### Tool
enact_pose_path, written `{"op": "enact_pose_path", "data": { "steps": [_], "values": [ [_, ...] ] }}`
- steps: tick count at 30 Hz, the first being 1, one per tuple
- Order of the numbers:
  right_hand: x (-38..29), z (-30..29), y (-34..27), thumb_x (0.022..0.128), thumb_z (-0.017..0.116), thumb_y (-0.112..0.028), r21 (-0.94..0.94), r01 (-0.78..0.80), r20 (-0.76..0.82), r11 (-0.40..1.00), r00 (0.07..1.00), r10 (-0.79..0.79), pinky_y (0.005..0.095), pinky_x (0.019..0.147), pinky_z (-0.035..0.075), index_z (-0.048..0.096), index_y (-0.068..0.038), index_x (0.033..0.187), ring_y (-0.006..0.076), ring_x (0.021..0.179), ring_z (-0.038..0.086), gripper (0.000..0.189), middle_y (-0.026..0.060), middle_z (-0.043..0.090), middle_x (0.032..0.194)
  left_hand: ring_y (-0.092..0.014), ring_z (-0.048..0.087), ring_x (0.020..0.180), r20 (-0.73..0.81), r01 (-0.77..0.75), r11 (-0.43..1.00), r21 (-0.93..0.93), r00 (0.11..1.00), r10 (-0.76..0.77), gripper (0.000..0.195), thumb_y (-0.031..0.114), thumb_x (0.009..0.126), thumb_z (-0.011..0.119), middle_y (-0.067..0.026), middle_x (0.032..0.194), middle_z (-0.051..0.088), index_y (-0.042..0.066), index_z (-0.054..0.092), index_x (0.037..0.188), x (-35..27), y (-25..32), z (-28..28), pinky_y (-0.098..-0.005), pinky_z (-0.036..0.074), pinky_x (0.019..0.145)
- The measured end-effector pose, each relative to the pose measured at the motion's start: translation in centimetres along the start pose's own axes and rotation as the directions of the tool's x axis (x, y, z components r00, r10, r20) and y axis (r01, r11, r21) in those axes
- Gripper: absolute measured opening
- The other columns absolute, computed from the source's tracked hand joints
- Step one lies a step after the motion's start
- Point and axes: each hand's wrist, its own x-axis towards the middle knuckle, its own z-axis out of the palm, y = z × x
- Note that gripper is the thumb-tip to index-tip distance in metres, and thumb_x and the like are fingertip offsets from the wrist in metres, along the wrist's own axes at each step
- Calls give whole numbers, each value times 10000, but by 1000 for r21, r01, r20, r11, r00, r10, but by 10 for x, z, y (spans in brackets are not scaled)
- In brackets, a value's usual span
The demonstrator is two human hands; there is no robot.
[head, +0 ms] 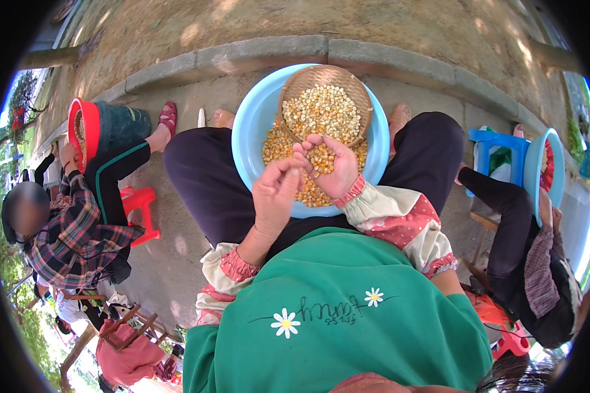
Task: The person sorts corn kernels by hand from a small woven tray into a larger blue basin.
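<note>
A light blue plastic basin stands between my knees with loose corn kernels in it. Resting in the basin, against its far side, is a round woven bamboo tray that carries paler kernels. My right hand is palm up over the near part of the basin, fingers curled around a small heap of yellow-orange kernels. Just left of it, my left hand has its thumb and fingers bent together near the right fingertips. Whether a kernel sits between them is hidden.
At left, a person reaches into a red-rimmed container beside a dark bucket; a red stool is nearby. At right, another person holds a blue basin by a blue stool. A stone curb runs ahead. A corncob lies near my left foot.
</note>
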Motion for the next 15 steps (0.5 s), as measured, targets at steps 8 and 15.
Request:
{"op": "enact_pose_path", "data": {
  "steps": [8, 15],
  "values": [
    [1, 1, -1, 906, 455, -173, 1, 23, -30, 1000, 999, -23, 396, 883, 483, 513, 42, 961, 298, 974, 540, 229, 150, 521, 936, -194, 582, 682, 170, -366, 706, 607, 927, 335, 237, 15, 745, 662, -88, 777, 573, 25, 607, 975, 5, -18, 15, -279, 474, 605],
    [1, -5, 1, 893, 477, -151, -8, 4, -55, 1000, 998, -5, 389, 874, 483, 518, 34, 955, 289, 970, 543, 199, 140, 530, 919, -193, 582, 676, 171, -295, 754, 587, 955, 241, 262, 14, 732, 672, -86, 779, 565, 32, 599, 983, 6, -21, 12, -288, 479, 605]
  ]
}}
